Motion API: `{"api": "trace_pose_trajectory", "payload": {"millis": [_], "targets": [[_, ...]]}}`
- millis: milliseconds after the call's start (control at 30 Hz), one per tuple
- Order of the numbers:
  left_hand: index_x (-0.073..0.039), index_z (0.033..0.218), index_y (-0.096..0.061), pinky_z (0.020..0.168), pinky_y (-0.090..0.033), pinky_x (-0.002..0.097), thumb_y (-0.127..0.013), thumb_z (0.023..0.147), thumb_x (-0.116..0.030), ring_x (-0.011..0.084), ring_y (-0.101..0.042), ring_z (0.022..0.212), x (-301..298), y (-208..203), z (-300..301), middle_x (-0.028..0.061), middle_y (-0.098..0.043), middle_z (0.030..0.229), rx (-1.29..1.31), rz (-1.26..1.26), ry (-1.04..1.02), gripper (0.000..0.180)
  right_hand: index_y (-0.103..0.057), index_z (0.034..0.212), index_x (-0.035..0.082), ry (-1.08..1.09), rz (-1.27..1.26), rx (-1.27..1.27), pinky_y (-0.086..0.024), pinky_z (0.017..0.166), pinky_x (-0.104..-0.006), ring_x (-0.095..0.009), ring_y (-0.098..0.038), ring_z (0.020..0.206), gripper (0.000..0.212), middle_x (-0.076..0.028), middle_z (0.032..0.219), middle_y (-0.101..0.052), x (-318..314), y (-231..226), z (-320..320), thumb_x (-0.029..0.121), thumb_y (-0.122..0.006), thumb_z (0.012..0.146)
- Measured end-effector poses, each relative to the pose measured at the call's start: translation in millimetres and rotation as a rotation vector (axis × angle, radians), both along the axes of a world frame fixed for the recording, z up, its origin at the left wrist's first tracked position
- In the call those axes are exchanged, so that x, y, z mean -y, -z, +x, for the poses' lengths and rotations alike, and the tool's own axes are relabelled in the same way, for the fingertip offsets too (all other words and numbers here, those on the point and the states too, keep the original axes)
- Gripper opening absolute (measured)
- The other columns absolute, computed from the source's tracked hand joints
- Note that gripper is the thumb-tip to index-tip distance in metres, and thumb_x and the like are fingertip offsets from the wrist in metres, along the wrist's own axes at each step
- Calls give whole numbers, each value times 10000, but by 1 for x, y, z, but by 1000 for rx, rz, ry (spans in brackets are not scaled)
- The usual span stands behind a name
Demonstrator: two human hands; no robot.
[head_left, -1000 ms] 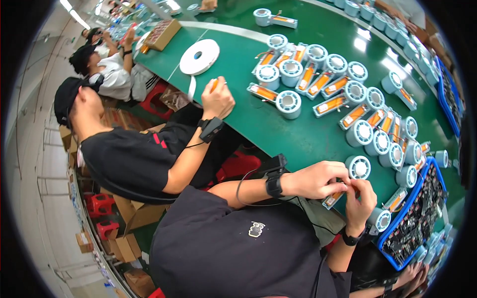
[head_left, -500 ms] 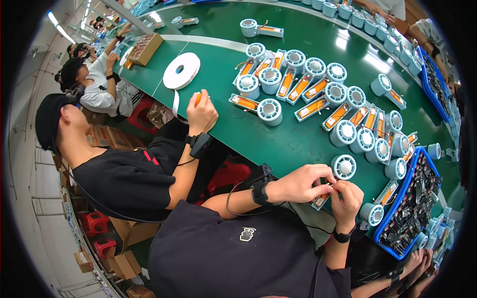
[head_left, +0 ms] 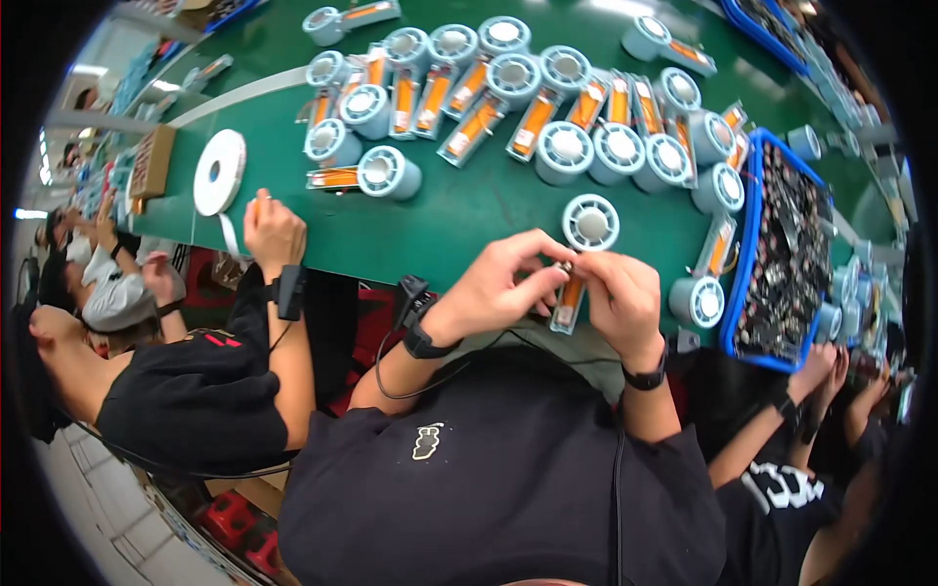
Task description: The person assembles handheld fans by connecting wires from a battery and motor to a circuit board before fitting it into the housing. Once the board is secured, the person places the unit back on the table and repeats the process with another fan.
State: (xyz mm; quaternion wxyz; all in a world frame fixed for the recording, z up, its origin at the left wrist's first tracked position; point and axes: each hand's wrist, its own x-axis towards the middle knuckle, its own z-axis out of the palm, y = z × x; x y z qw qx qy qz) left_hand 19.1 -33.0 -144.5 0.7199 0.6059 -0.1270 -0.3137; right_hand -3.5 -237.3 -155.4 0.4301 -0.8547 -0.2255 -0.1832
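Observation:
In front of me, at the table's near edge, lies a light-blue handheld fan body with a round vented head. Its open handle points toward me and has an orange battery inside. My left hand comes over the handle from the left, thumb and forefinger pinched on a small dark part. From the other side, my right hand has its fingertips closed at the same part, beside the handle. Fingers cover most of this part, so its kind cannot be made out.
Several similar fan bodies crowd the green table beyond my hands. To the right sits a blue tray of small dark parts. A white tape roll lies at left, near a co-worker's hand. Another person's hands are at right.
My view has turned, so the table and the co-workers appear shifted and rotated. Both hands stay pinched together over the fan handle, which now shows more plainly between them.

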Motion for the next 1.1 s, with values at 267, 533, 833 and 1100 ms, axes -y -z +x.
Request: {"api": "trace_pose_trajectory", "payload": {"millis": [267,533,833,1100], "targets": [[20,1259,-558,688,-601,277,-537,1054,-70,133,-677,792,4,17,-5,97,-665,919,28,-131,7,224,-658,881,42,30,95,59,-554,614,-364,-286,-711,714,169,-93,834,-719,-2,5,0,-41,-750,766],[13,1176,-624,674,-593,271,-598,1005,-45,127,-674,753,11,20,-7,85,-665,918,131,-116,-162,183,-649,894,18,10,21,80,-544,609,-363,-308,-707,714,183,-138,847,-710,-6,0,3,-79,-733,765],[28,1110,-638,614,-594,262,-626,976,-27,165,-699,789,8,19,1,109,-608,1052,407,-4,-38,146,-619,860,27,-3,-43,-43,-493,559,-356,-288,-649,627,176,-115,779,-671,5,2,-3,-47,-738,754],[32,1094,-633,568,-584,276,-622,1006,-79,158,-689,732,0,4,0,100,-591,1007,354,30,34,141,-586,790,35,20,80,-130,-448,526,-288,-182,-588,554,227,-67,727,-667,4,1,-1,-47,-782,711]]}}
